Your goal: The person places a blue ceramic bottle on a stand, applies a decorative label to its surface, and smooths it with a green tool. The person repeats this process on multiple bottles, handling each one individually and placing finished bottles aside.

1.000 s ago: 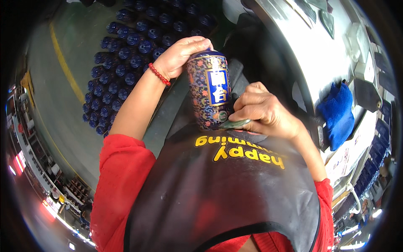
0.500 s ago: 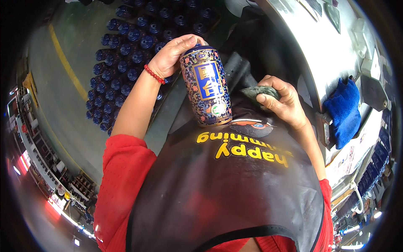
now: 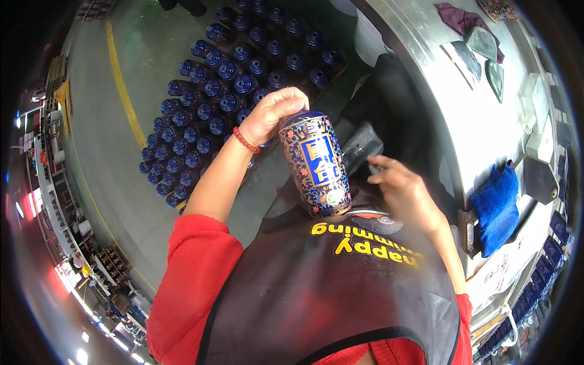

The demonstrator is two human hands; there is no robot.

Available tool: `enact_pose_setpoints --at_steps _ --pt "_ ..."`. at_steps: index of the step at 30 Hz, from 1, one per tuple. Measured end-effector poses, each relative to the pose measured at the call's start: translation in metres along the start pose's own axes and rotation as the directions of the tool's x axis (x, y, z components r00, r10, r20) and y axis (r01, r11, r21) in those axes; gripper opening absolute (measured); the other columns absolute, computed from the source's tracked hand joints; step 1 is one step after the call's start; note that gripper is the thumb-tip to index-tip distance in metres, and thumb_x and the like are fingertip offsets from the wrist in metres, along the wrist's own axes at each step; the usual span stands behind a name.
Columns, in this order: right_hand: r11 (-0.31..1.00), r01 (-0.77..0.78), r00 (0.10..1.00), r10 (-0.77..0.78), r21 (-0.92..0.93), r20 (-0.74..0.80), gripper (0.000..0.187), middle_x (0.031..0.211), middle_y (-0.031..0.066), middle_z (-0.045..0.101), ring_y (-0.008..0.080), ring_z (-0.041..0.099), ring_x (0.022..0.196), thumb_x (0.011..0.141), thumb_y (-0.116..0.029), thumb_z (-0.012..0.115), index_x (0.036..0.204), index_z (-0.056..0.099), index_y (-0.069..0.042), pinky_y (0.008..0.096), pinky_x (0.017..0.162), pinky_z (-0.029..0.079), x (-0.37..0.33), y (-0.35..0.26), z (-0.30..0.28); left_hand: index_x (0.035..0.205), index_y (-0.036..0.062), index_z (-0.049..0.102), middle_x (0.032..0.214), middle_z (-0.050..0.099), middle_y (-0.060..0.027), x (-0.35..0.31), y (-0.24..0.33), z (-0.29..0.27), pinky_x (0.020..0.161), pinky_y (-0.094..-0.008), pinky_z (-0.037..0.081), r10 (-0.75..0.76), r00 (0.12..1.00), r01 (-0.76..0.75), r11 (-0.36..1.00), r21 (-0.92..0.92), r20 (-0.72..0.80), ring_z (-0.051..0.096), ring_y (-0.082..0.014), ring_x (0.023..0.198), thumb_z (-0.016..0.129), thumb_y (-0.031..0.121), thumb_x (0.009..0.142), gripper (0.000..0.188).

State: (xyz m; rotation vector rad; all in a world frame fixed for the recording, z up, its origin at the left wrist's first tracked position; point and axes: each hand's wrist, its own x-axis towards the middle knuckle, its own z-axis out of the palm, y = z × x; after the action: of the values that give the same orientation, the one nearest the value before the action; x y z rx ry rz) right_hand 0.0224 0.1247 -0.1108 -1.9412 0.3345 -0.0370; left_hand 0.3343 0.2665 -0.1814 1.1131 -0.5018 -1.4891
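Note:
My left hand (image 3: pixel 277 115), with a red bead bracelet at its wrist, is closed round the neck of a dark blue bottle (image 3: pixel 316 164). Gold edging, flowers and a blue-and-gold front panel decorate the bottle, which tilts with its base against my black apron (image 3: pixel 340 280). My right hand (image 3: pixel 401 188) is a little to the right of the bottle, apart from it and slightly blurred. Pinched in its fingers is a thin dark green pad (image 3: pixel 375 170), mostly hidden by them. Behind the bottle shows a black wet-looking support (image 3: pixel 363 146).
Many blue bottles (image 3: pixel 228 85) stand in rows on the floor ahead and left. To the right runs a metal worktable (image 3: pixel 438 67) with a blue cloth (image 3: pixel 496 207), a maroon cloth (image 3: pixel 456 19) and green flat pieces (image 3: pixel 482 42). A yellow line (image 3: pixel 121 91) crosses the floor.
The view has shifted, so everything sits lower and more of the worktable shows. My right hand has turned, and its pad is now mostly covered. The left hand keeps its hold on the bottle.

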Motion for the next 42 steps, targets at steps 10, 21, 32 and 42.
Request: enact_pose_setpoints --at_steps 10,21,32,42 --pt "0.966 0.186 0.942 -0.124 -0.177 0.311 0.036 0.124 0.0119 0.064 0.0341 0.056 0.122 0.085 -0.024 0.069 0.116 0.070 -0.006 0.0454 0.100 0.048 0.001 -0.008 0.014 0.100 0.0066 0.065 0.084 0.065 0.0018 -0.041 -0.003 -0.013 0.070 -0.0202 0.050 0.106 0.980 -0.109 0.994 -0.009 -0.171 0.061 -0.0048 0.075 0.064 0.025 0.098 0.019" --pt "0.981 0.196 0.940 -0.186 -0.006 0.284 0.040 0.117 0.0128 0.066 0.0310 0.059 0.111 0.085 -0.006 0.070 0.124 0.067 -0.008 0.0421 0.099 0.046 0.012 -0.007 0.027 0.101 0.0040 0.065 0.085 0.063 0.0020 -0.058 -0.017 -0.017 0.071 -0.0203 0.049 0.163 0.919 -0.188 0.982 -0.034 -0.360 0.059 -0.0046 0.076 0.062 0.022 0.099 0.018" --pt "0.657 -0.391 0.919 0.238 0.644 0.315 0.050 0.126 0.0089 0.066 0.0167 0.056 0.121 0.092 0.002 0.056 0.141 0.055 -0.001 0.0300 0.105 0.042 0.026 -0.011 0.018 0.108 0.0078 0.064 0.085 0.058 0.0075 -0.057 0.021 -0.016 0.060 -0.0159 0.040 0.419 0.797 -0.284 0.896 0.342 -0.436 0.050 0.0008 0.069 0.056 0.021 0.103 0.016" --pt "0.279 -0.383 0.910 0.275 0.881 0.309 0.057 0.119 0.0092 0.068 0.0111 0.061 0.082 0.087 -0.001 0.061 0.143 0.053 0.000 0.0235 0.075 0.052 0.049 -0.002 0.009 0.120 0.0070 0.059 0.084 0.057 0.0071 -0.072 0.063 -0.020 0.056 -0.0148 0.040 0.372 0.866 -0.256 0.904 0.342 -0.334 0.052 0.0004 0.068 0.058 0.028 0.104 0.027"
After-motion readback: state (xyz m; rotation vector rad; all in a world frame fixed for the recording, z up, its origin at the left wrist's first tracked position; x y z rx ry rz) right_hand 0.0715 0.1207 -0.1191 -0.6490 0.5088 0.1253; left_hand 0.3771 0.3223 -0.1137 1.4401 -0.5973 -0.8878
